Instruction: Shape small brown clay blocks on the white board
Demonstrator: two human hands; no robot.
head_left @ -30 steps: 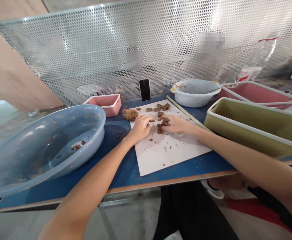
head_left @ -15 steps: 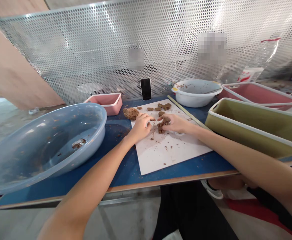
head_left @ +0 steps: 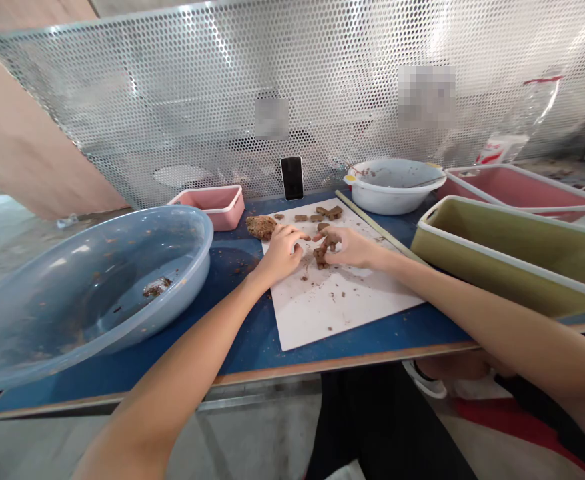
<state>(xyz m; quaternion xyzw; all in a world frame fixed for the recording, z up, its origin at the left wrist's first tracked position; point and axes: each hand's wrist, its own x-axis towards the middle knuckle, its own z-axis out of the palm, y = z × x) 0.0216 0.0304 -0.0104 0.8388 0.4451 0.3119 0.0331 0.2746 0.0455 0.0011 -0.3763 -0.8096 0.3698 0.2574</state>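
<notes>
My right hand (head_left: 355,248) is curled over a small pile of brown clay pieces (head_left: 319,258) on a white board (head_left: 322,313). A piece of clay (head_left: 330,243) shows between its thumb and fingers. Left of the pile, my left hand (head_left: 283,251) hovers over the board, index finger stretched out and thumb apart, with nothing visible in it. Behind the hands several short clay blocks (head_left: 317,217) lie near the board's far edge. A rough brown clay lump (head_left: 260,227) sits at the board's left edge, partly behind my left hand.
A large blue basin (head_left: 182,313) stands left, with a small pink tub (head_left: 229,208) behind it. To the right are a white basin (head_left: 392,200), a green trough (head_left: 492,257) and a pink trough (head_left: 527,190). A phone (head_left: 292,178) leans against the perforated metal screen (head_left: 197,100).
My right hand has shifted very slightly, its fingers closing around a clay piece at the pile. My left hand stays almost where it was.
</notes>
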